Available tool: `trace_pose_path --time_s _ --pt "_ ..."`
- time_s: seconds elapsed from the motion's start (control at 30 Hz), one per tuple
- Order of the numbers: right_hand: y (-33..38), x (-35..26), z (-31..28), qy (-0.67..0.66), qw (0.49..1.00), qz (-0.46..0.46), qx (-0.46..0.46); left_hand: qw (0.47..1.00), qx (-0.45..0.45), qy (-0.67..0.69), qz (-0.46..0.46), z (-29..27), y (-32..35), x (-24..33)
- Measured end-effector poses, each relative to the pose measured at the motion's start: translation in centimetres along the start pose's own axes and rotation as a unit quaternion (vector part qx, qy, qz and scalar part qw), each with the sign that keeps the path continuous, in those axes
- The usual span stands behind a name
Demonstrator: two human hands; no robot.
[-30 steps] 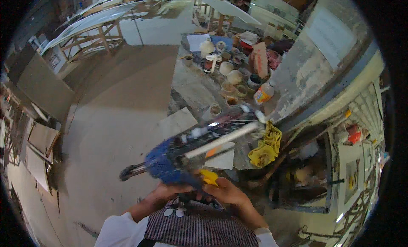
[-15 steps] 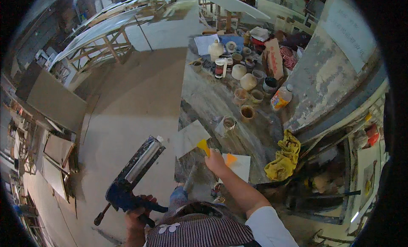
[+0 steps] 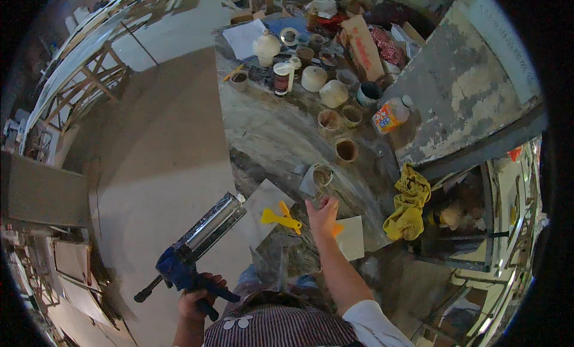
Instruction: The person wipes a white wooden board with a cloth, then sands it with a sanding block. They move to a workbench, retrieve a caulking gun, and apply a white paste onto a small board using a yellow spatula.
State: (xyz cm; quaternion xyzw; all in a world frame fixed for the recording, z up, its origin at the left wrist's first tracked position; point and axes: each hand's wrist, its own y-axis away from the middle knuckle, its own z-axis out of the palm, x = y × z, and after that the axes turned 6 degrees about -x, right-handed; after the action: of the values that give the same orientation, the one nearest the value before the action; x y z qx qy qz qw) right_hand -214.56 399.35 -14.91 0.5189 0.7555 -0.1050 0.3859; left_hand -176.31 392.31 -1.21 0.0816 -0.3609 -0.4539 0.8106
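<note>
My left hand is wrapped round the handle of a blue-and-black caulking gun, which carries a silvery cartridge and points up and to the right beside the table's left edge. My right hand is over the near part of the table, thumb and fingers apart with nothing seen between them. Just beyond its fingertips stands a stained clear plastic cup. To its left, a yellow scraper lies across an orange-yellow one near a pale tile. Another orange piece shows partly behind my wrist, on a white tile.
The stained table carries several used cups, white jars, a dark red can and an orange-labelled bottle. A crumpled yellow cloth lies at the right edge, below a peeling pillar. Wooden trestles stand far left.
My right hand has let go of the yellow scraper, which now lies on the table, and has moved right toward the plastic cup. The caulking gun stays in my left hand. The view has shifted.
</note>
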Motion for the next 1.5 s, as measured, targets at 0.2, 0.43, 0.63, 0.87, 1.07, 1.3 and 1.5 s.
trace_pose_path --time_s 0.2,0.43,0.63,0.87,1.07,1.3,1.5 --pt "-5.3 -1.1 -2.4 0.018 0.996 -0.077 0.031 0.998 0.047 -0.022 -0.03 0.9 -1.5 1.2" --pt "-4.1 0.9 0.1 -0.08 0.994 -0.069 0.036 0.998 0.055 -0.014 -0.04 0.3 -1.7 0.6" --pt "-0.9 -1.1 -4.5 0.003 0.989 -0.047 -0.137 0.996 0.073 -0.001 -0.043 1.0 -0.9 0.0" --pt "-11.7 -2.3 -9.5 -0.035 0.901 -0.173 -0.396 0.998 0.042 -0.013 -0.035 0.0 -0.4 -0.7" --pt "-13.4 -2.4 -7.2 0.058 0.807 -0.192 -0.555 0.998 0.055 0.014 -0.023 1.1 0.3 -1.6" --pt "-5.9 0.6 -9.6 0.148 0.893 -0.185 -0.383 0.997 0.073 -0.011 -0.01 1.3 0.7 -1.9" --pt "-6.5 2.2 -7.2 0.143 0.896 -0.318 -0.275 0.997 0.075 0.004 -0.023 0.2 0.8 -1.6"
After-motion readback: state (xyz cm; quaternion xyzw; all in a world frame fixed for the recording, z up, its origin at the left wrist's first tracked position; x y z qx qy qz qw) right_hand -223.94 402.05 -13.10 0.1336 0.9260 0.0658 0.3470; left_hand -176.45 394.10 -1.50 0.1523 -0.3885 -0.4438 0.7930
